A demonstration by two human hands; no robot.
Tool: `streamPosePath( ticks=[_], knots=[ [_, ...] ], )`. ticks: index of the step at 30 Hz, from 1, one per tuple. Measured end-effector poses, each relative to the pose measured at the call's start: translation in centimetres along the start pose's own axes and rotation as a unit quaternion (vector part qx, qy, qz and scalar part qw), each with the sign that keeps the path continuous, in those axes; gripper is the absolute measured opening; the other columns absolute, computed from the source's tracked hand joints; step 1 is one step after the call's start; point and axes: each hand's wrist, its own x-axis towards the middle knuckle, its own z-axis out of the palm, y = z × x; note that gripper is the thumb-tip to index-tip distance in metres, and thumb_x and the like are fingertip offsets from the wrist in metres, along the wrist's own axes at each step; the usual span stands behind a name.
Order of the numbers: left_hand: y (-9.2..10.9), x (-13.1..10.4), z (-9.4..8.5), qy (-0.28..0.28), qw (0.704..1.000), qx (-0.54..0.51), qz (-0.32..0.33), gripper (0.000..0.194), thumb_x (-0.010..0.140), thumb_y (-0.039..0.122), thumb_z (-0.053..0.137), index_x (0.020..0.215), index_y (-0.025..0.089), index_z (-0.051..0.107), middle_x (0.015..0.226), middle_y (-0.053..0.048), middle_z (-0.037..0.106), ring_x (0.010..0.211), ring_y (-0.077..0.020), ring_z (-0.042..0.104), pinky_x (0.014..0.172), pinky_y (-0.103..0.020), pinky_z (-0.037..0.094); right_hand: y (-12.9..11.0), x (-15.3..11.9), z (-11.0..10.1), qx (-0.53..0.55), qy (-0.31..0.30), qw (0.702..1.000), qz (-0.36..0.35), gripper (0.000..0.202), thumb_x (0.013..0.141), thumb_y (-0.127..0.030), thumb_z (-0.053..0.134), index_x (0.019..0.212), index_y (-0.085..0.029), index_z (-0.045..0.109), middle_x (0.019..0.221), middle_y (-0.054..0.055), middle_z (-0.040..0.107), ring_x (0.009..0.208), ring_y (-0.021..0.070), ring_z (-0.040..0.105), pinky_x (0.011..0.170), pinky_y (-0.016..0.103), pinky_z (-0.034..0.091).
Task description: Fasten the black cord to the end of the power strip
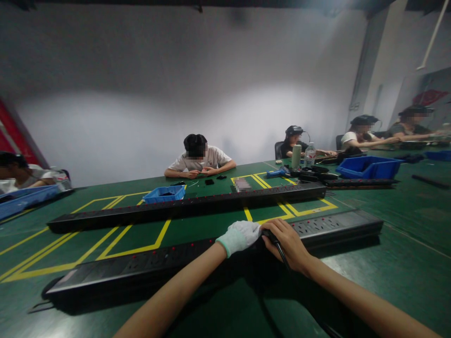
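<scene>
My bare right hand (287,241), fingers curled, grasped the thick-ended black cable (281,252) over the long black socket strip (340,226); my white-gloved left hand (243,234) adjoined it, closure indiscernible.

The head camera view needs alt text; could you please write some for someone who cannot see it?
A gloved left hand and a bare right hand, holding a black cable, meet at a long black power strip on a green table; a second strip and seated people are beyond.
</scene>
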Motion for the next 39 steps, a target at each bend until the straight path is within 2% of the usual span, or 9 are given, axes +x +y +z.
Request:
streamPosePath(
  ticks=[39],
  knots=[
    [0.02,-0.01,-0.05,0.000,1.000,-0.002,0.002,0.025,0.097,0.018,0.034,0.108,0.012,0.055,0.103,-0.013,0.064,0.091,-0.0224,0.063,0.078,-0.035,0.053,-0.33,0.19,-0.40,0.005,0.023,1.000,-0.006,0.023,0.084,-0.014,0.053,0.104,-0.024,0.056,0.100,0.008,0.062,0.093,0.0247,0.059,0.080,0.041,0.052]
  ],
)
